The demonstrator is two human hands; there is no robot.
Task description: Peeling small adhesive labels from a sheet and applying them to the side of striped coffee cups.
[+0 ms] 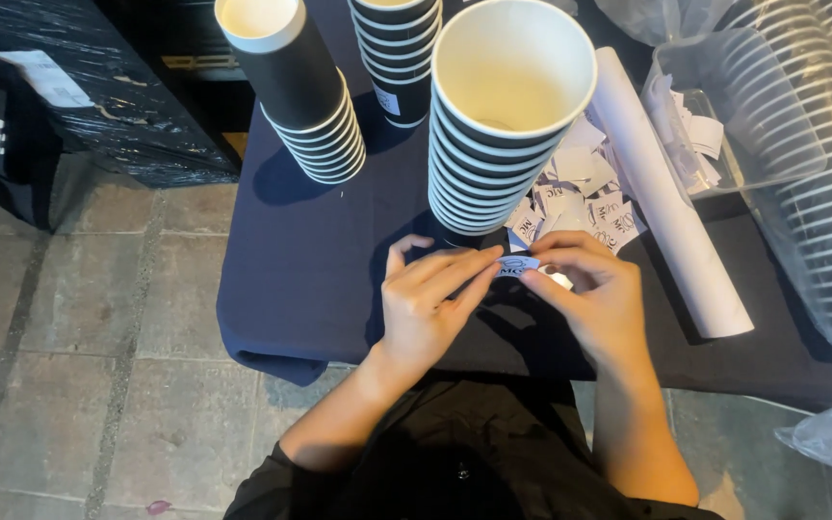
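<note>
My left hand point(428, 300) and my right hand point(592, 294) meet over the dark blue tablecloth point(300, 270), both pinching one small white sticker point(517, 264) with dark print between fingertips. Just beyond them stands a tall stack of black paper cups point(503, 125) with white insides. A heap of small printed stickers point(580, 197) lies to the right of that stack.
Two more stacks of black cups stand at the back, one leaning left point(302, 91) and one behind point(397, 53). A white paper roll point(671, 202) lies diagonally at right. Stacked clear plastic lids in a bag point(811, 154) fill the right side. Black wrapped bundles point(79, 77) sit on the stone floor at left.
</note>
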